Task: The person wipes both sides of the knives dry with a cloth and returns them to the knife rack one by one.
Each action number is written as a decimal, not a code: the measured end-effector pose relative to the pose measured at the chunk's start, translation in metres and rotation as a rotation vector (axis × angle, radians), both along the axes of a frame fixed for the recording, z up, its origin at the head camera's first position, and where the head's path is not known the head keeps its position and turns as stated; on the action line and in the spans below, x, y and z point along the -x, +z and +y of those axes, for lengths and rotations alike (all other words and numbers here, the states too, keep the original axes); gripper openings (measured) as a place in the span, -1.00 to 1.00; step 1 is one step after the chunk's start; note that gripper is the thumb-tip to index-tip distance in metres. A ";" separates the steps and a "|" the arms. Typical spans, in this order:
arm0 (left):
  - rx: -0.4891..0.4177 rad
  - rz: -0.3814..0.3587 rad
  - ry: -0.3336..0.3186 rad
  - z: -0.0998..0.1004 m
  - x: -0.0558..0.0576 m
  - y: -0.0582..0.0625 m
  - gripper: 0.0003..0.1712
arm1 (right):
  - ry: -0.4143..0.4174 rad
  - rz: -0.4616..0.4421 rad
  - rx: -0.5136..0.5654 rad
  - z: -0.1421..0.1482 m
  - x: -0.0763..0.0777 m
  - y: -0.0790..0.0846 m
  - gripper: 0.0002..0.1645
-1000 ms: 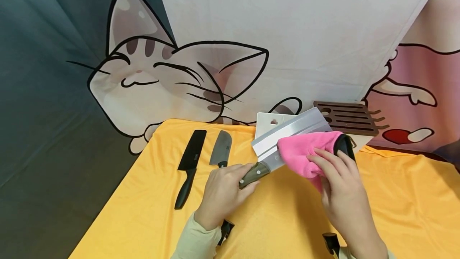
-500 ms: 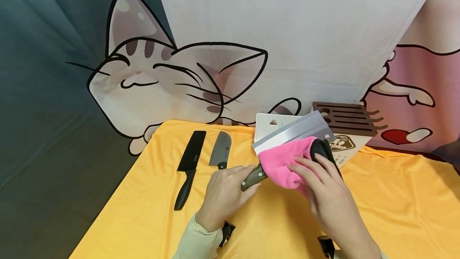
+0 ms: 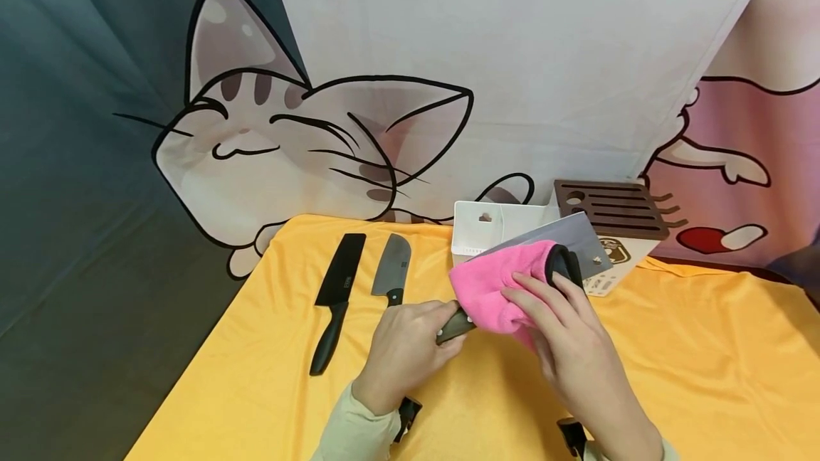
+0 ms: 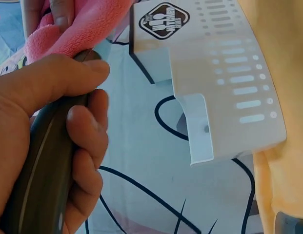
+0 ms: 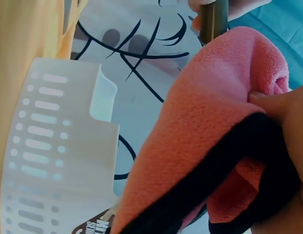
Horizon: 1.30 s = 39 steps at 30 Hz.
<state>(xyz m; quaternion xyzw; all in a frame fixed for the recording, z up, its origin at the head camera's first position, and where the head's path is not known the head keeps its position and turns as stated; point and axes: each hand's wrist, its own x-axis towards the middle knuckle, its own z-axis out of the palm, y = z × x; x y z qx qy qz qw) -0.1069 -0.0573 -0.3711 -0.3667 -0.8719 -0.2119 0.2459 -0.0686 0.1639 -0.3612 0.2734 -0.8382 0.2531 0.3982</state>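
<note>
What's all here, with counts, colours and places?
Tablecloth: one, yellow, foreground.
Cleaver: one, grey blade, olive handle, above tablecloth.
Cloth: one, pink, dark-edged, over the blade.
Larger knife: one, black, lying left.
Smaller knife: one, grey blade, black handle, beside it.
Knife holder: one, white, brown slotted top, back.
Backdrop: one at least, white, teal, pink, behind.
Dark shape: one, right edge, unclear.
Left hand: one, bare, gripping cleaver handle.
Right hand: one, bare, holding cloth.
Sleeves: two, pale green, at wrists.
Wrist pieces: two, black, at wrists.

Fluffy, matt plush cloth (image 3: 493,283), smooth metal-bladed cleaver (image 3: 581,242), its handle (image 4: 50,161) smooth with faint sheen, smooth plastic-looking rack (image 3: 474,230), matt black knife (image 3: 341,276), dull metal-bladed small knife (image 3: 393,262), soft fabric tablecloth (image 3: 237,361), lightly creased fabric backdrop (image 3: 500,48)
</note>
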 end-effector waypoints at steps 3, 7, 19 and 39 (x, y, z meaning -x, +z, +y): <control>0.016 0.005 0.005 0.000 -0.001 0.000 -0.79 | -0.017 0.009 0.012 -0.001 0.001 0.000 -0.47; 0.034 -0.003 0.005 0.001 -0.001 0.001 -0.78 | -0.039 0.014 0.036 -0.001 0.003 -0.002 -0.48; 0.084 -0.018 -0.013 0.003 -0.002 0.000 -0.80 | -0.138 0.012 0.107 0.011 0.009 -0.009 -0.52; 0.102 -0.059 -0.012 0.003 -0.001 0.001 -0.77 | -0.341 -0.029 0.260 0.055 0.012 -0.009 -0.49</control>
